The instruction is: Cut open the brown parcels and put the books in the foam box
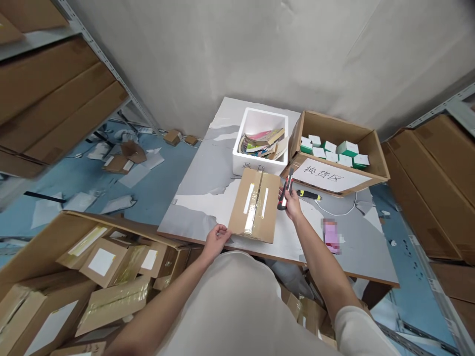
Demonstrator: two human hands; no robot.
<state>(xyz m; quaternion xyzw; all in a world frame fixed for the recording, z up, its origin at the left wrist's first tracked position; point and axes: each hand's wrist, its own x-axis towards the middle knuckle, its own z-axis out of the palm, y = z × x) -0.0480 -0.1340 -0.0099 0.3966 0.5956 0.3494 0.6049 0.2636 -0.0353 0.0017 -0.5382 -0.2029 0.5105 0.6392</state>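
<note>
A taped cardboard box (243,203) lies near the front edge of the table, with shiny clear tape along its middle seam and white strips on both sides. My left hand (217,241) grips its near left corner, fingers curled against the cardboard. At the box's right side, my right hand (292,203) is closed around a red and black utility knife (282,198), whose blade end points away from me. A yellow and black tool (309,195) rests on the table just beyond that hand.
Behind the box stands a white foam bin (260,167) of books and magazines. To its right, a labelled carton (376,170) holds several green and white boxes. A pink item (331,236) lies at right. Below left, a large carton (74,217) is full of parcels. Shelves flank both sides.
</note>
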